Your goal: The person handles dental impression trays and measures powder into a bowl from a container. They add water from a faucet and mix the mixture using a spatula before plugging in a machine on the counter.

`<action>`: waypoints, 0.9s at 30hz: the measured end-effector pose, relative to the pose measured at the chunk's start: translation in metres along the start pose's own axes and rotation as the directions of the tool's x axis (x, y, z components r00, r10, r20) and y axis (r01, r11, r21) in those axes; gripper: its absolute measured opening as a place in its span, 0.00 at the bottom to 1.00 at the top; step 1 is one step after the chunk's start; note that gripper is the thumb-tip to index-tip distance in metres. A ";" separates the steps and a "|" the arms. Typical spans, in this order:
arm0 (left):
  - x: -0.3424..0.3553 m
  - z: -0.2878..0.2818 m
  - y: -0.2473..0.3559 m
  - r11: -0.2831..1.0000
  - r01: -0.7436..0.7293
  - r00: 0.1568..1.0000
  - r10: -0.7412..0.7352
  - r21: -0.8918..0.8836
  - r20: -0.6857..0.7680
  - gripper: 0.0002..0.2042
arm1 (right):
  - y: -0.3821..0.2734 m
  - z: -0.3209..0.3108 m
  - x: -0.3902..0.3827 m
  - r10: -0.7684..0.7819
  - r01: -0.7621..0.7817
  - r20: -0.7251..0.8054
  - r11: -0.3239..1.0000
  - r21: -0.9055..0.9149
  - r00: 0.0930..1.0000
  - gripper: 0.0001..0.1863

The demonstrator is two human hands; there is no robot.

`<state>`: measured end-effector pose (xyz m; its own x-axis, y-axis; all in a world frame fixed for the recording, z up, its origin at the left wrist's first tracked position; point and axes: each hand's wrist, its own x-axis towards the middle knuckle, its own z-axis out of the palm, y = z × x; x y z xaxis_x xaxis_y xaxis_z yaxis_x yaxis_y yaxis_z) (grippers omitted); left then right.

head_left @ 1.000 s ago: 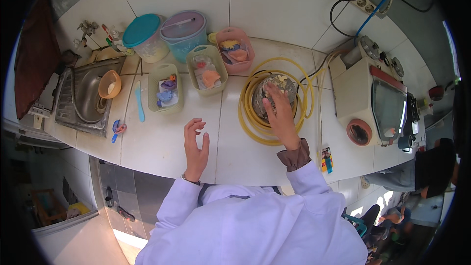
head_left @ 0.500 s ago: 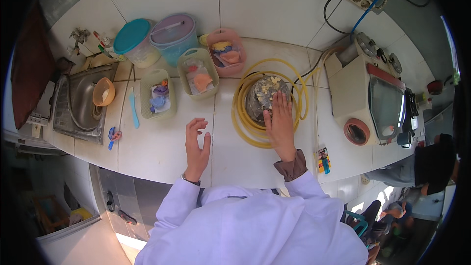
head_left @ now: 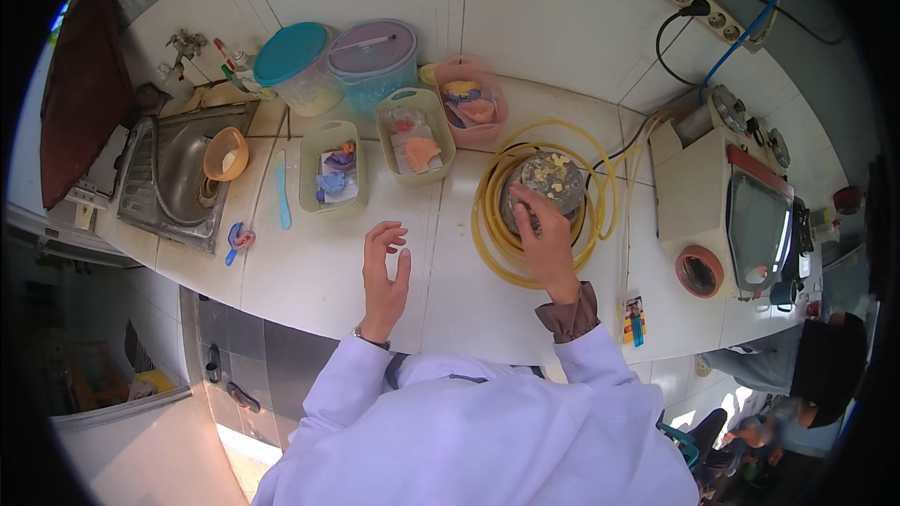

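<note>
A grey, round, dome-like object [head_left: 557, 169] with pale yellow crumbs and flakes on top sits within loops of yellow hose [head_left: 488, 248] on the white tiled counter. Over its near side is my right hand [head_left: 548, 244], fingers bent and pointing left, the thumb a little apart from them. Nothing shows in that hand, and it covers part of the dome; whether it touches it I cannot tell. My left hand [head_left: 382, 272] hovers over the counter to the left, loosely curled with thumb and fingers apart, holding nothing.
Left of the hose stand two green baskets [head_left: 307, 201] and a pink basket [head_left: 497, 134] with moulded pieces. Lidded tubs [head_left: 292, 54] stand behind. A sink [head_left: 141, 225] holds an orange bowl [head_left: 240, 152]. At right are a cream machine [head_left: 677, 192] and a lighter [head_left: 637, 328]. People are beyond.
My right hand has drawn back from lying spread on the dome, and its fingers have bent inward. The left hand stays nearly the same. The whole view has shifted slightly.
</note>
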<state>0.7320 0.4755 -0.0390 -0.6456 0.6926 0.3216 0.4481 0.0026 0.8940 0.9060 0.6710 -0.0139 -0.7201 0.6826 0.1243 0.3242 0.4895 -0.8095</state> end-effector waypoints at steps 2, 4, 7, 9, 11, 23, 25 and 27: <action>-0.003 -0.017 -0.001 1.000 -0.005 0.999 0.007 0.026 -0.051 0.12 | -0.002 -0.007 0.015 -0.086 0.028 -0.299 0.981 -0.191 0.950 0.20; -0.001 -0.032 0.000 0.999 -0.017 0.998 0.019 0.036 -0.054 0.11 | 0.020 -0.004 0.020 -0.202 0.003 -0.320 0.850 -0.528 0.926 0.19; -0.007 -0.067 0.005 0.998 0.016 0.999 -0.013 0.061 -0.049 0.11 | -0.004 0.012 0.008 -0.154 0.081 -0.149 0.909 -0.409 0.977 0.17; -0.012 -0.093 0.009 0.994 0.095 0.995 -0.094 0.048 -0.021 0.10 | -0.032 0.015 0.007 -0.038 0.017 -0.074 0.965 -0.263 0.997 0.15; -0.017 -0.119 0.001 0.993 0.071 0.997 -0.069 0.093 -0.029 0.08 | -0.054 0.013 0.010 0.095 -0.099 -0.027 0.973 -0.209 0.995 0.13; 0.009 -0.334 -0.127 0.794 0.319 0.947 -0.240 0.518 -0.214 0.14 | -0.134 0.142 0.001 0.017 0.202 0.238 0.468 -0.860 0.971 0.23; 0.025 -0.369 -0.146 0.801 0.261 0.965 -0.205 0.538 -0.163 0.16 | -0.166 0.178 0.018 0.375 -0.089 0.325 0.763 -0.641 0.868 0.26; 0.039 -0.402 -0.167 0.817 0.180 0.983 -0.161 0.548 -0.083 0.17 | -0.196 0.220 0.038 0.546 -0.312 0.397 0.797 -0.517 0.738 0.27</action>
<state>0.3836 0.2119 -0.0509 -0.7587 0.6206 0.1981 0.5884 0.5222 0.6173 0.6808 0.4816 0.0234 -0.5976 0.5554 -0.5783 0.8003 0.4577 -0.3875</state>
